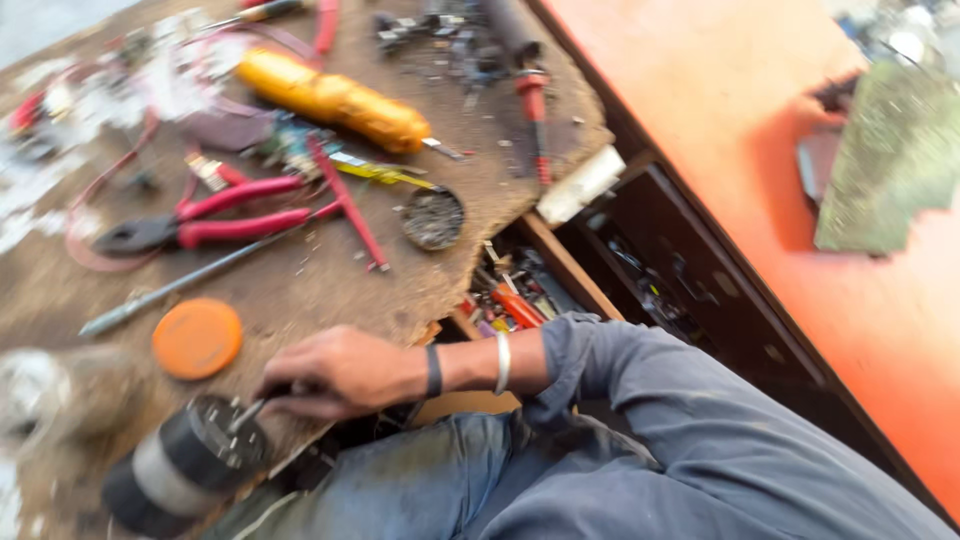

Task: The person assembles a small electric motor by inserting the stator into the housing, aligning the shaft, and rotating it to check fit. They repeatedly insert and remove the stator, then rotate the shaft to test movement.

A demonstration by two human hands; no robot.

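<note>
Cylindrical black and grey motor (pixel 185 465) at bench edge, just left of the fingers. Orange round lid (pixel 197 338) just above-left of them. Right hand (pixel 345 372) pinched shut on a thin metal tool (pixel 250 410), tip touching the motor's top. Red-handled pliers (pixel 200 222) well above. Open drawer (pixel 520 290) up-right of fingers. Left hand unseen.

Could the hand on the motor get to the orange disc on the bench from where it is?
Probably yes. The hand grips a tool at the motor, and the orange disc lies just beside it on open bench, nothing between them.
</note>
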